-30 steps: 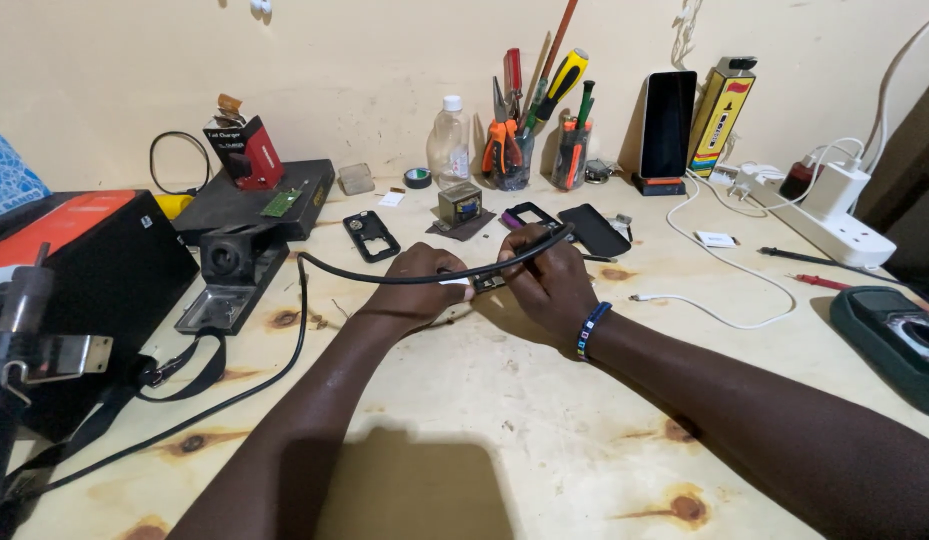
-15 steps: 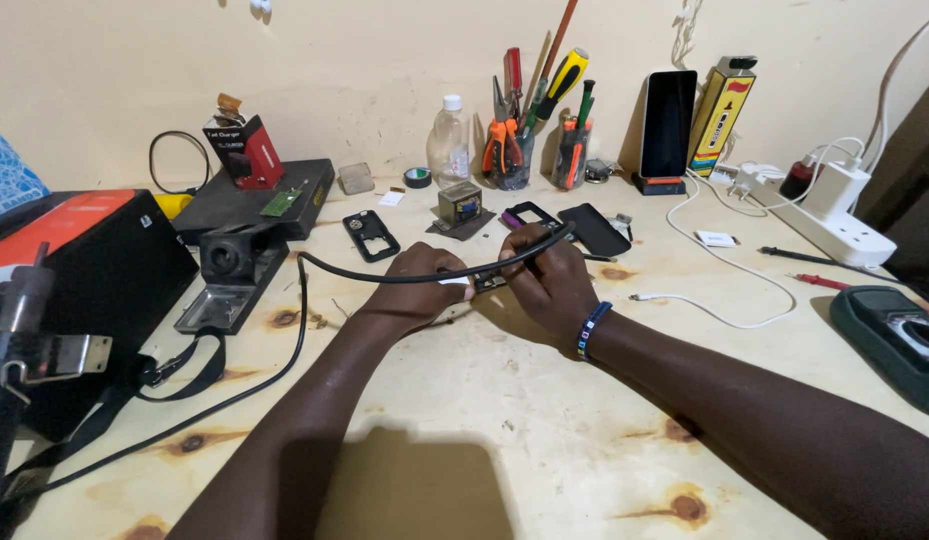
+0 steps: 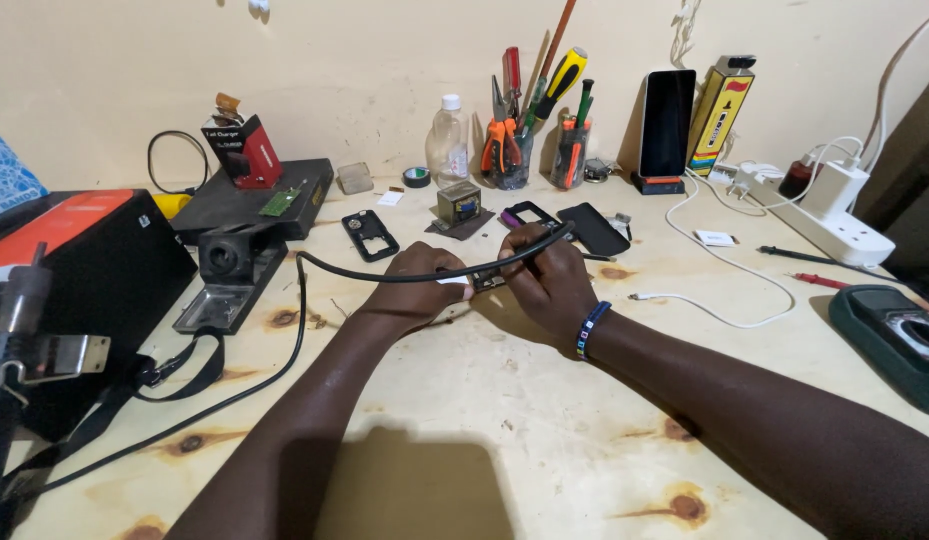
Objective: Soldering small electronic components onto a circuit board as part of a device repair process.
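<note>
Both my hands meet at the middle of a pale wooden bench (image 3: 504,440). My right hand (image 3: 549,290), with a blue bead bracelet on the wrist, grips a black pen-like tool handle (image 3: 537,241). The handle's black cable (image 3: 364,273) arcs left over my left hand. My left hand (image 3: 414,288) pinches a small light-coloured part (image 3: 481,284) down on the bench, right beside the right hand's fingers. My fingers hide the tool's tip and most of the part.
A black station box (image 3: 94,270) and a tool stand (image 3: 229,275) stand at the left. Behind the hands lie a phone frame (image 3: 369,235), a bottle (image 3: 447,135), a cup of tools (image 3: 514,150) and an upright phone (image 3: 667,120). A power strip (image 3: 834,225) and a green meter (image 3: 889,335) are at the right.
</note>
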